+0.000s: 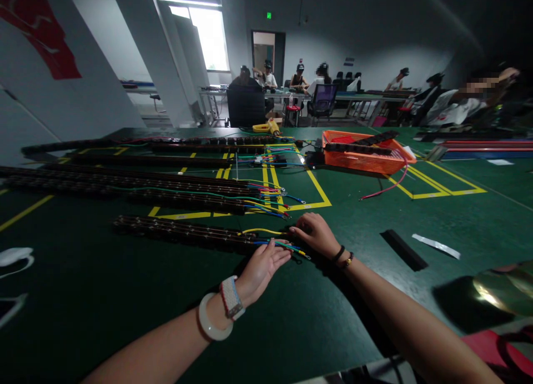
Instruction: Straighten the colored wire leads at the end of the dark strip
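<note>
Closest to me on the green table lies a dark wire harness (179, 230), long and wrapped, with coloured leads fanning out at its right end. My right hand (318, 234) is closed, its fingertips pinching the end of a yellow wire (262, 230) that curves out of this harness. Just below, my left hand (262, 266) is open, fingers stretched out along the blue and green wires (295, 247). These wires end in metal ring terminals and appear to touch its fingertips. A watch and a pale bangle are on the left wrist.
More dark harnesses (187, 186) lie behind, beside yellow tape markings (320, 186). An orange basket (353, 160) holds dark strips; a yellow heat gun (266, 127) lies farther back. Right of my hands are a black strip (403, 249) and a silver strip (436, 246). People sit at distant tables.
</note>
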Tool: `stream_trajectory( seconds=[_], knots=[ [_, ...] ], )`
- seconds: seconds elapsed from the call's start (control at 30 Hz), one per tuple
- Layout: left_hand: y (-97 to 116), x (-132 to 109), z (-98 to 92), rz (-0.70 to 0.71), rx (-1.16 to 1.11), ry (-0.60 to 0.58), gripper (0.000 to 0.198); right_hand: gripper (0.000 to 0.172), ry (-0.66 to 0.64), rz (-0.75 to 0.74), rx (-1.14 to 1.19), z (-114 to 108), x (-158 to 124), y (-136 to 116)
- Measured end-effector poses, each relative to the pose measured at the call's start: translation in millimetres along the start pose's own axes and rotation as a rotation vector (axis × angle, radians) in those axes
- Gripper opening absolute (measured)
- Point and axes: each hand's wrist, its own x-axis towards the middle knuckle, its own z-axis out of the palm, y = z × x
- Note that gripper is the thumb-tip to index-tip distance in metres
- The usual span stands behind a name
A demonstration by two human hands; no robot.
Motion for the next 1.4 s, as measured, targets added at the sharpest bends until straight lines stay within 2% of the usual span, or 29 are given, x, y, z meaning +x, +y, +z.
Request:
stream_trajectory(
  seconds=[0.17,0.27,0.4,0.63,0.73,0.8,0.97,1.07,1.23,1.3,1.4],
  knots=[
    [-1,0,-0.1,0.014,0.03,-0.024,0.017,0.042,-0.288,-0.371,0.015,-18,-2,-5],
    [-1,1,-0.7,0.014,0.015,0.001,0.016,0.039,-0.347,-0.425,-0.095,-19,-1,-9],
    [0,2,-1.6,0.016,-0.024,-0.031,0.018,0.033,-0.303,-0.336,-0.196,-15,-1,-9],
    [0,0,0.5,0.049,0.036,-0.004,0.02,0.035,-0.134,-0.036,-0.272,2,1,-2],
    [-1,0,1.3,0.059,0.055,-0.002,0.019,0.036,-0.068,0.028,-0.304,7,3,2],
    [0,0,1.7,0.054,0.055,-0.006,0.017,0.035,-0.069,0.0,-0.294,7,4,4],
    [1,-1,2.4,0.049,0.05,-0.018,0.014,0.033,-0.163,-0.186,-0.237,1,1,1],
    [1,-2,2.4,0.048,0.049,-0.024,0.013,0.034,-0.179,-0.22,-0.254,-3,0,-3],
    [1,-2,1.3,0.054,0.042,-0.029,0.015,0.039,-0.005,-0.202,-0.222,-13,-3,-3],
    [0,-2,0.2,0.061,0.05,-0.056,0.017,0.041,0.015,-0.301,-0.212,-18,-6,-6],
    [0,-2,-1.5,0.07,0.073,-0.094,0.02,0.04,-0.092,-0.513,-0.235,-23,-8,-15]
  ],
)
